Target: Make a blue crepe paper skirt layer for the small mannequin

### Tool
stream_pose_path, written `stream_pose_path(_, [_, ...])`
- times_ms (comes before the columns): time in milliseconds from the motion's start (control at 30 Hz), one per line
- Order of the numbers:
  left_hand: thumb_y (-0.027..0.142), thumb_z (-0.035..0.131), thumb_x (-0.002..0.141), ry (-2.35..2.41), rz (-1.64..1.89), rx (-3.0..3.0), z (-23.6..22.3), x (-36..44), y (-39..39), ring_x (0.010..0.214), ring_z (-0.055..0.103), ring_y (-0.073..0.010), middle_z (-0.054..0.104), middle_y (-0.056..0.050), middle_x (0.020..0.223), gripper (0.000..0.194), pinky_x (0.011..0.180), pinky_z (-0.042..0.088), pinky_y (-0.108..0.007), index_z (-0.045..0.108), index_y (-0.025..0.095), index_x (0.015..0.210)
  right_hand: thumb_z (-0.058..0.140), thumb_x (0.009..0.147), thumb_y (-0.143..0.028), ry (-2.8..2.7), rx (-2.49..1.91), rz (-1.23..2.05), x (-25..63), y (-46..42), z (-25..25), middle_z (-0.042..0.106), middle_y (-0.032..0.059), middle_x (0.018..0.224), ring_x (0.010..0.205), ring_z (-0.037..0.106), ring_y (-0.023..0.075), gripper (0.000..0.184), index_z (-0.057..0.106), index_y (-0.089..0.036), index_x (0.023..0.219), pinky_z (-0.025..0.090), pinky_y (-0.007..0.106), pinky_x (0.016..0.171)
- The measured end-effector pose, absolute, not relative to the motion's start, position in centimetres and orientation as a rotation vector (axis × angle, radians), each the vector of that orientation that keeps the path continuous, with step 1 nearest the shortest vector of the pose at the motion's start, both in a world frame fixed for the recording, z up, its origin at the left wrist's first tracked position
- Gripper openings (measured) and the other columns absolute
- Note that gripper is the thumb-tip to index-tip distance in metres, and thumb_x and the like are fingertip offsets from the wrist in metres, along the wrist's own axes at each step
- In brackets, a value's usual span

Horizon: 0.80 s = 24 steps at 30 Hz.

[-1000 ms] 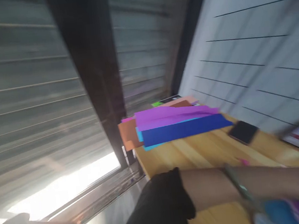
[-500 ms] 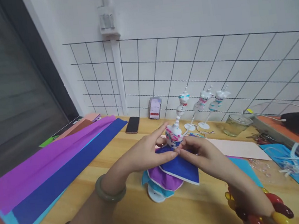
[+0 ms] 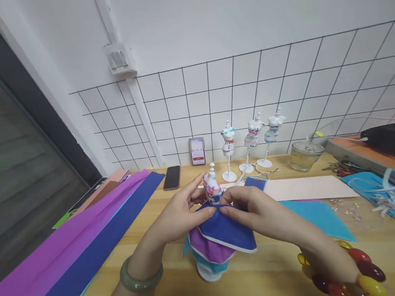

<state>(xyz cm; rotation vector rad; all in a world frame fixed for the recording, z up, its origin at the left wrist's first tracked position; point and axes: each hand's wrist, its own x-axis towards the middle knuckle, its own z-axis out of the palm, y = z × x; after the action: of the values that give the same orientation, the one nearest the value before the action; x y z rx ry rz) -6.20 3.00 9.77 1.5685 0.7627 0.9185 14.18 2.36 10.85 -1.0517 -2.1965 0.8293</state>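
A small mannequin (image 3: 211, 187) with a white, pink and blue painted torso stands on the table between my hands, on a round white base. It wears a layered skirt: a dark blue paper layer (image 3: 228, 232) with a white edge on top, purple beneath, light blue lowest. My left hand (image 3: 186, 208) is curled around the mannequin's left side, its thumb pressing the blue layer at the waist. My right hand (image 3: 248, 204) pinches the same blue layer at the waist from the right. The fingers behind the torso are partly hidden.
Long purple (image 3: 86, 236) and dark blue paper strips (image 3: 98, 247) lie at left. Two phones, one flat (image 3: 172, 177) and one upright (image 3: 197, 151), are at the back. Three more mannequins (image 3: 252, 137) stand near a glass jar (image 3: 305, 155). Light blue paper sheets (image 3: 320, 219) and clear beads (image 3: 347, 207) lie at right.
The camera view has tilted and shifted, and the mannequin now appears more upright. Both hands remain at its waist, holding the blue layer.
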Motion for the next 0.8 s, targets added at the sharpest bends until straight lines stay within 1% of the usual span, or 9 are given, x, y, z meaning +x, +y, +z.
stream_pose_path(133, [0.022,0.066,0.077,0.785,0.975,1.603,9.54,-6.01,3.22,0.119,0.048,-0.023,0.051,-0.009,0.131,0.077,0.103,0.035,-0.039,0.026,0.026,0.142,0.053,0.086,-0.034,-2.154,-1.095,0.848,14.32,2.71,10.56,0.058,-0.0006,0.069,0.061,0.049,0.0108,0.02,0.058,-0.018,0.075,0.037,0.021,0.052])
stream_pose_path(233, [0.021,0.066,0.077,0.759,0.981,1.594,9.42,-5.9,3.35,0.119,0.048,-0.0223,0.051,-0.008,0.131,0.074,0.104,0.035,-0.038,0.029,0.027,0.141,0.054,0.086,-0.035,-2.147,-1.1,0.859,14.31,2.88,10.43,0.059,-0.0003,0.068,0.061,0.05,0.0109,0.021,0.059,-0.017,0.075,0.037,0.021,0.051])
stream_pose_path(333, [0.021,0.066,0.077,0.776,0.986,1.597,9.32,-5.99,3.45,0.113,0.052,-0.0212,0.055,-0.007,0.123,0.073,0.102,0.037,-0.038,0.03,0.028,0.14,0.052,0.087,-0.036,-2.148,-1.055,0.946,14.32,2.8,10.53,0.063,0.0004,0.073,0.064,0.053,0.0116,0.021,0.062,-0.018,0.082,0.04,0.021,0.054])
stream_pose_path(433, [0.022,0.066,0.078,0.792,0.975,1.61,9.22,-6.17,3.55,0.109,0.053,-0.0205,0.056,-0.006,0.116,0.07,0.1,0.038,-0.039,0.032,0.029,0.139,0.052,0.088,-0.034,-2.152,-0.99,0.975,14.33,2.61,10.73,0.066,0.0005,0.079,0.069,0.057,0.0126,0.02,0.065,-0.02,0.087,0.043,0.023,0.059])
stream_pose_path(667, [0.024,0.068,0.076,0.8,0.952,1.592,8.94,-6.43,3.67,0.113,0.049,-0.0216,0.053,-0.006,0.116,0.071,0.101,0.036,-0.039,0.033,0.029,0.138,0.054,0.088,-0.028,-2.162,-0.873,0.939,14.38,2.55,10.95,0.068,-0.0009,0.086,0.078,0.06,0.0129,0.015,0.067,-0.022,0.09,0.046,0.024,0.069])
stream_pose_path(800, [0.023,0.068,0.076,0.788,0.961,1.593,8.93,-6.42,3.76,0.111,0.05,-0.0203,0.052,-0.006,0.114,0.071,0.1,0.036,-0.038,0.034,0.028,0.138,0.053,0.087,-0.028,-2.135,-0.913,0.948,14.5,2.65,10.79,0.069,-0.0006,0.086,0.077,0.06,0.0133,0.015,0.067,-0.022,0.09,0.046,0.024,0.067])
